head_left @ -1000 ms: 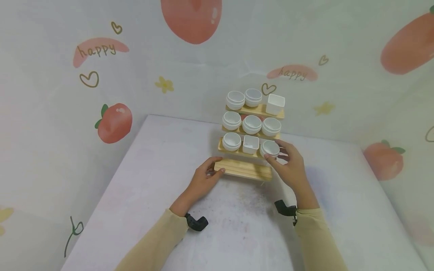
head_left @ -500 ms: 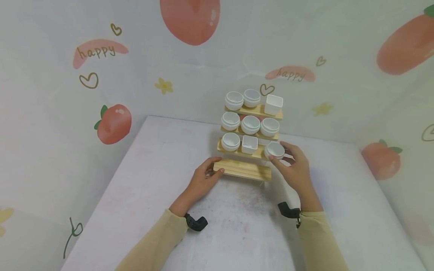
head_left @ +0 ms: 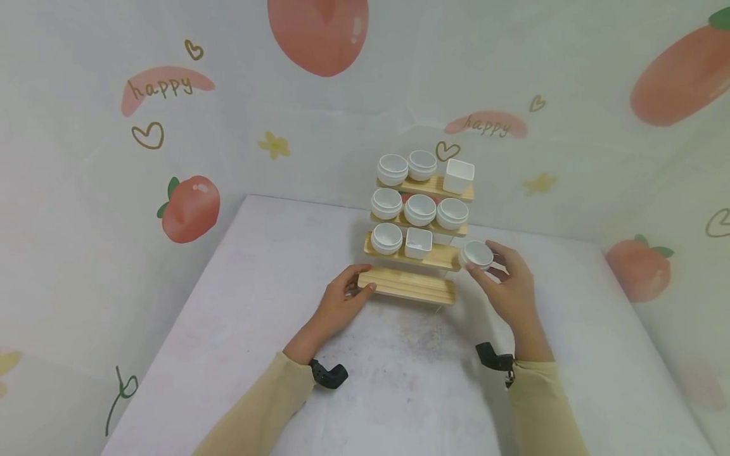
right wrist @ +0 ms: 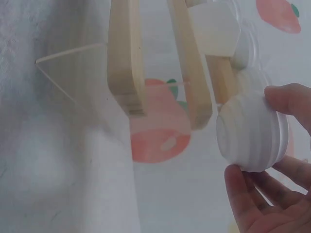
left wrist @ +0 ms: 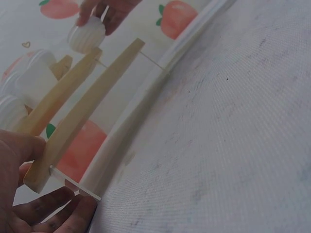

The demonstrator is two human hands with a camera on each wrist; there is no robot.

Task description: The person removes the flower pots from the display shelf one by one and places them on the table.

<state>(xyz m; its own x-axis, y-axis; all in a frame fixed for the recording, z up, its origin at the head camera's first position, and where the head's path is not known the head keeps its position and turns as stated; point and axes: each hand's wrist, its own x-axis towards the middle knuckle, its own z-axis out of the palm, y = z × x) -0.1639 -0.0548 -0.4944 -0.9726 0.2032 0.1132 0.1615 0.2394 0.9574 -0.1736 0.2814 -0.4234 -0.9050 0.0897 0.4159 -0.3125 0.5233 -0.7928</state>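
Note:
My right hand [head_left: 509, 288] pinches a small round white bowl [head_left: 476, 255] between thumb and fingers, just off the right end of a wooden display riser. In the right wrist view the ridged side and base of this bowl [right wrist: 252, 130] show, clear of the shelf's end. My left hand [head_left: 342, 303] grips the left end of the lowest wooden shelf [head_left: 407, 285], which bears nothing. On the shelf above it [head_left: 441, 258] stand a round bowl [head_left: 386, 239] and a square white cup [head_left: 419, 244] at left and middle; its right end is bare.
The middle tier carries 3 round bowls [head_left: 420, 210]. On the top tier are 2 round bowls [head_left: 392, 170] and a square cup [head_left: 459, 177]. Thin clear supports [left wrist: 73, 182] hold the shelves up from the pale table [head_left: 274, 253]. A printed backdrop [head_left: 353, 120] rises close behind.
The right hand has lifted the round bowl off the right end of the second-lowest shelf and carried it to the right. The left hand keeps its grip on the lowest shelf.

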